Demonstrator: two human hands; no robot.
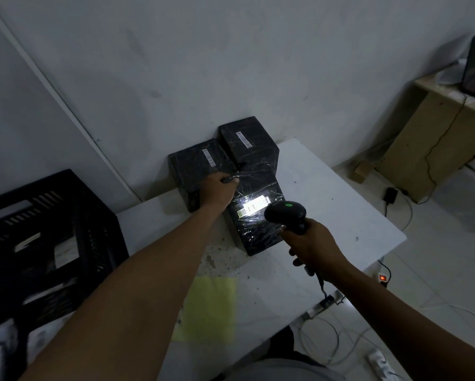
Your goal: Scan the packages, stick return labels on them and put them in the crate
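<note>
Head view looks steeply down, close over the table (327, 188).

barcode label (254, 206): washed out by the scanner's glare, bars unreadable
scanner (285, 213): handle hidden inside the right hand (311, 247)
left hand (219, 188): fingertips hidden over the package edge
crate (46, 243): cut off by the left edge, contents too dark to tell

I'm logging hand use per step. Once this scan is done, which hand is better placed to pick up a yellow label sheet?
Probably the left hand. It only grips the near package at its far corner, while the right hand holds the scanner. The yellow sheet lies beneath the left forearm.
</note>
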